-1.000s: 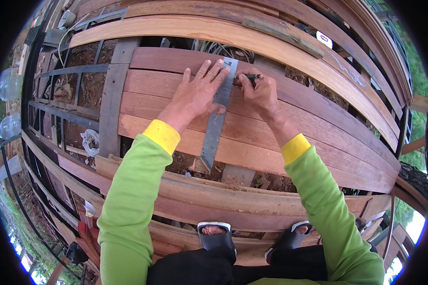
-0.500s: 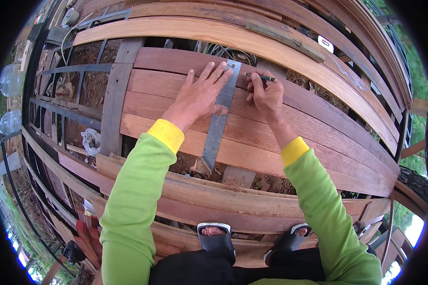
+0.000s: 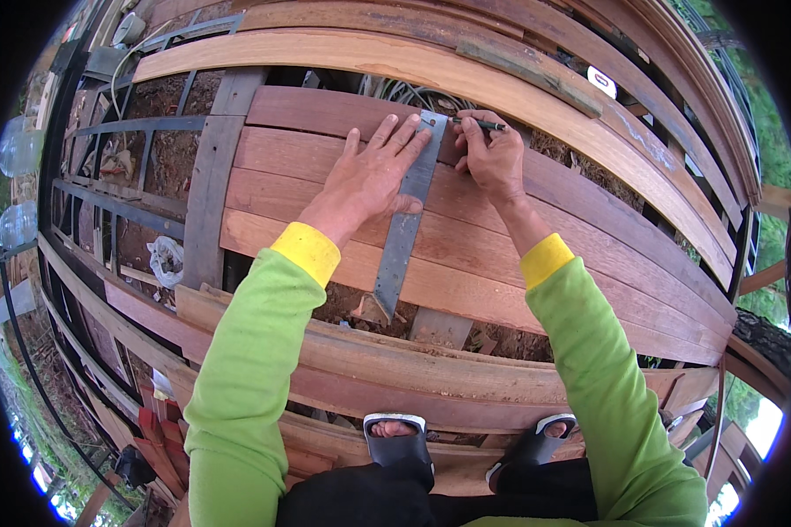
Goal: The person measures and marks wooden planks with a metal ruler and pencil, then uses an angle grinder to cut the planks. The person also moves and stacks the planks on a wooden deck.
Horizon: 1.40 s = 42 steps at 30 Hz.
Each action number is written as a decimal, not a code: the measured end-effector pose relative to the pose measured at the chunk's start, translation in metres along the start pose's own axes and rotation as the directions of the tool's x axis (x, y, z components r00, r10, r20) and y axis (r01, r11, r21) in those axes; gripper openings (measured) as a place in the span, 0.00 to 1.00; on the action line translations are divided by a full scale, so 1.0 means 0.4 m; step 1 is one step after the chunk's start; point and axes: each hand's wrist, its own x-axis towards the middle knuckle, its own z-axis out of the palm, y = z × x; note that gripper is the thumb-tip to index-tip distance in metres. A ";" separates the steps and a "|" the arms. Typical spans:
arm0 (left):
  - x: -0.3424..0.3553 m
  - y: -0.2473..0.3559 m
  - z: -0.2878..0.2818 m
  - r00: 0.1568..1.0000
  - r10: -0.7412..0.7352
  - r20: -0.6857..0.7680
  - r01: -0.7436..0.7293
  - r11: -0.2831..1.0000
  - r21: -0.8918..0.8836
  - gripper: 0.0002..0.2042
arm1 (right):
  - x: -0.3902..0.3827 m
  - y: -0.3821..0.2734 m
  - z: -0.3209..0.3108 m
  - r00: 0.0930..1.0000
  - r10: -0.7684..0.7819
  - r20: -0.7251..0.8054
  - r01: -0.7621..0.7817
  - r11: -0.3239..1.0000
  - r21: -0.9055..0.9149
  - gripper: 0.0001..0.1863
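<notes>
My left hand lies with fingers spread over reddish planks, its fingertips and thumb pressing on a long grey metal straightedge, which crosses the planks at a slant and has a hole near its far end. My right hand pinches a slim dark green pencil close to the right side of the straightedge's far end. The pencil's point is too small to tell whether it touches the wood.
Long loose boards lie beyond, with more boards near my sandalled feet. At left are gaps in a metal frame over dirt, a plastic bag and translucent jugs. Coiled hose shows under the planks.
My right hand, with the pencil, has risen toward the straightedge's far end since half a second ago. My left hand and the straightedge look nearly still.
</notes>
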 end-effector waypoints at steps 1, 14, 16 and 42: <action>0.000 0.000 -0.001 1.000 0.000 0.002 0.000 1.000 -0.001 0.52 | 0.000 -0.002 0.000 1.000 0.000 0.000 0.000 1.000 -0.004 0.09; -0.001 0.002 -0.004 1.000 -0.005 0.005 0.005 1.000 -0.014 0.51 | 0.001 0.001 0.003 1.000 0.006 0.003 -0.006 1.000 0.012 0.09; -0.001 0.002 -0.004 1.000 -0.005 0.005 0.005 1.000 -0.015 0.51 | 0.001 -0.004 0.005 1.000 -0.008 0.003 0.008 0.999 -0.038 0.09; -0.026 0.054 -0.023 0.991 -0.097 -0.088 0.101 0.994 0.047 0.46 | -0.292 -0.167 -0.338 0.706 -0.211 0.676 0.633 0.617 -0.468 0.05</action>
